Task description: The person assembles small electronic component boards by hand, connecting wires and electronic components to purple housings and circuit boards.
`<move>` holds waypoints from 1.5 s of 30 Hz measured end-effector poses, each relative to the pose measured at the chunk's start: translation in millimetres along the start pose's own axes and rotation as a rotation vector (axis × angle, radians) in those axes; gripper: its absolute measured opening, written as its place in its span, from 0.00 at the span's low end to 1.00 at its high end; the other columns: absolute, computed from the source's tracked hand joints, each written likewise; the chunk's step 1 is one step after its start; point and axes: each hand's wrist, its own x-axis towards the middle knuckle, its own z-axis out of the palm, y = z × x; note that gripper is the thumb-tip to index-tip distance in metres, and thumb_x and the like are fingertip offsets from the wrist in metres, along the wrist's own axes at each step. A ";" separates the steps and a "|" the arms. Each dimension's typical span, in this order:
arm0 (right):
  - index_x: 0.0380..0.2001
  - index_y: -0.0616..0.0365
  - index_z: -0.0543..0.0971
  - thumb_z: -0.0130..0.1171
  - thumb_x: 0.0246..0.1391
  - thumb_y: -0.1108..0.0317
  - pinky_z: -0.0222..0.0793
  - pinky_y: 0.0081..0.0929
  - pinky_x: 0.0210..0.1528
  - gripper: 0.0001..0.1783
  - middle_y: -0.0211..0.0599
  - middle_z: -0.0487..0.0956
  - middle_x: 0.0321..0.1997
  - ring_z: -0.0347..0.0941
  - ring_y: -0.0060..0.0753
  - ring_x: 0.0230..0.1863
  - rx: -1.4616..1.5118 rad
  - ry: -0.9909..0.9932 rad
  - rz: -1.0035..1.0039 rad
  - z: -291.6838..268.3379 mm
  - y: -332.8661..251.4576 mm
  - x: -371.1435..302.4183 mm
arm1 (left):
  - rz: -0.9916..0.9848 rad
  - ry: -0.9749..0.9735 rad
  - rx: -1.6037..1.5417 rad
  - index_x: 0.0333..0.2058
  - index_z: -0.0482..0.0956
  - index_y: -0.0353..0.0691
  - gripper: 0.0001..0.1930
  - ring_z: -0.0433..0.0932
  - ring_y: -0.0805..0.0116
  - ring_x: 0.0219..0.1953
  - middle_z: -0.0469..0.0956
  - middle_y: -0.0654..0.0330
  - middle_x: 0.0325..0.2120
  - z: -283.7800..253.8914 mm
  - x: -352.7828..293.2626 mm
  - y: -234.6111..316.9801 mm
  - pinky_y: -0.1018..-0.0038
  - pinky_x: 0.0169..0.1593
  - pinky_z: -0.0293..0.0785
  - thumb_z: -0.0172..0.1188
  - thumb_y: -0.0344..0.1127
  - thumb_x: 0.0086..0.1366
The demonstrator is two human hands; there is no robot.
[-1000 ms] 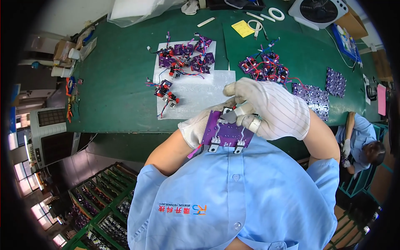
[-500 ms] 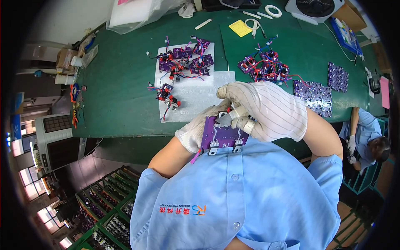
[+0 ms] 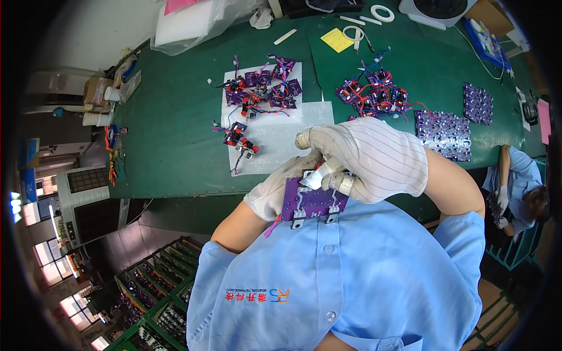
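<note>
In front of my chest a purple circuit board (image 3: 313,205) is held tilted, with black tabbed components along its lower edge and a pink wire at its left corner. My left hand (image 3: 275,190), in a whitish work glove, grips the board from behind at its upper left; most of its fingers are hidden. My right hand (image 3: 374,158), in a striped white glove, is closed around a short metal blade (image 3: 314,179), probably a knife blade. The blade's tip lies against or just over the board's upper part; actual contact is hard to tell.
White foam sheet (image 3: 275,131) on the green table (image 3: 170,128) carries several wired purple boards (image 3: 257,88). To the right lie another wired pile (image 3: 374,93) and board panels (image 3: 443,134). A yellow note (image 3: 338,40) and tape rolls (image 3: 382,14) lie far back. A co-worker (image 3: 518,187) sits at right.
The blade has tipped, its face now catching bright light, and its point has shifted slightly down and left on the board. The board is a little lower in view. Both hands keep their hold.
</note>
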 end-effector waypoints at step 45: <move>0.42 0.59 0.73 0.53 0.41 0.68 0.68 0.34 0.25 0.20 0.40 0.75 0.26 0.72 0.44 0.26 -0.105 0.048 -0.353 -2.8 15.8 10.0 | -0.482 0.113 -1.246 0.48 0.65 0.34 0.17 0.71 0.73 0.42 0.71 0.60 0.40 3.2 24.3 24.0 0.78 0.48 0.69 0.51 0.26 0.59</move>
